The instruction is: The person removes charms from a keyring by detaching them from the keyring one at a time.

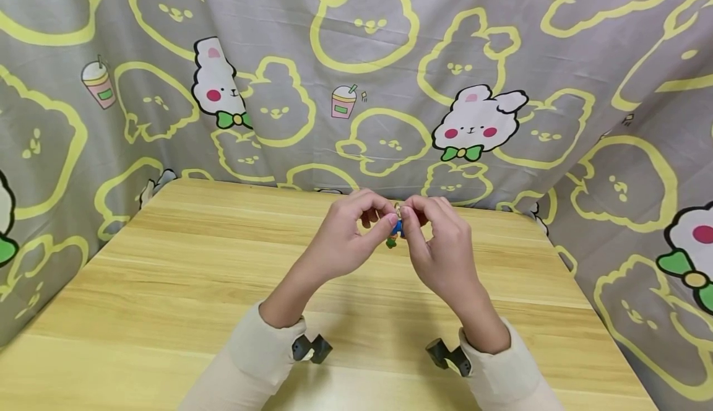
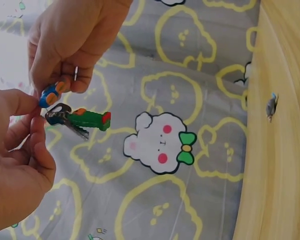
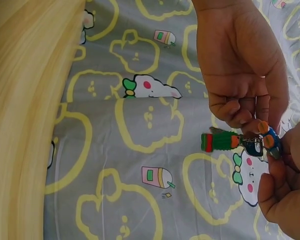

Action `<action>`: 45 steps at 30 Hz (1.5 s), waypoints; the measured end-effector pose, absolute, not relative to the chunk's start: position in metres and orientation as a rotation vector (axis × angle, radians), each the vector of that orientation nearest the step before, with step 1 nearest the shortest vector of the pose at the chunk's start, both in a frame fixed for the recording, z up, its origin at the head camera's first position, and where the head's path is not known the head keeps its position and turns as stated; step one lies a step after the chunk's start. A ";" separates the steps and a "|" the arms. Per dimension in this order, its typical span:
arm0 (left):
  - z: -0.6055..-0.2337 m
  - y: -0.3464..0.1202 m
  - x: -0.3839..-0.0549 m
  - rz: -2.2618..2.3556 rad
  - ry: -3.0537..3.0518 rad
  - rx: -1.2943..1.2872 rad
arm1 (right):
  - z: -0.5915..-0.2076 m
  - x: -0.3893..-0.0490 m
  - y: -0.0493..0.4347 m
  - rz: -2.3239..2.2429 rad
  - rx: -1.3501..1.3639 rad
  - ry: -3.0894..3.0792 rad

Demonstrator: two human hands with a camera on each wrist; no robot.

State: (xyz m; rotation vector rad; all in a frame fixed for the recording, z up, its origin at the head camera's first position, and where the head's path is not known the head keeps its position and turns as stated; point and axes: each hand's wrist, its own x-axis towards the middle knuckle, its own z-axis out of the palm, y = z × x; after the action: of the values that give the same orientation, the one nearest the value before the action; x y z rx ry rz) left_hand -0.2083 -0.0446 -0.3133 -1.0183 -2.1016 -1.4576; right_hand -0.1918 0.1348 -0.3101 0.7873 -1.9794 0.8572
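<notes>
In front of me at chest height, both hands hold a small keychain (image 3: 245,142) between their fingertips. My left hand (image 1: 348,237) pinches it from the left and my right hand (image 1: 442,244) from the right, thumbs almost meeting. A blue charm with orange spots (image 2: 51,95) sits right at the fingertips. Below it hangs a green charm with a red end (image 2: 91,120), beside a flat silvery serrated piece like a key (image 2: 79,128). A gold-coloured ring (image 1: 397,207) shows between the hands in the head view. Fingers hide part of the fittings.
A wood-grain table (image 1: 184,275) lies beneath the hands. Grey curtain (image 1: 289,27) printed with bunnies hangs close behind it and along both sides. A small grey object (image 2: 271,106) rests on the tabletop in the left wrist view. Dark cameras are strapped at both cuffs.
</notes>
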 end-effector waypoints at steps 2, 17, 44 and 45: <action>-0.314 -0.044 -0.208 -1.456 -2.120 -1.026 | -0.310 -0.192 0.135 0.859 0.789 -1.982; -0.313 -0.044 -0.208 -1.437 -2.109 -1.097 | -0.309 -0.193 0.139 0.864 0.828 -1.998; -0.312 -0.045 -0.209 -1.363 -1.985 -1.242 | -0.301 -0.187 0.147 1.221 0.828 -2.108; -0.312 -0.045 -0.209 -1.370 -1.979 -1.249 | -0.301 -0.186 0.148 1.276 0.825 -2.110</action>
State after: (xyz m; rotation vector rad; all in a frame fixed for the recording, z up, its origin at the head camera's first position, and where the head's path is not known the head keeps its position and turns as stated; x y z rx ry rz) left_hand -0.2091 -0.0451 -0.3122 -1.2488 -1.9789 -1.3696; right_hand -0.1860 0.1478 -0.3007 0.8246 -2.1100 1.2758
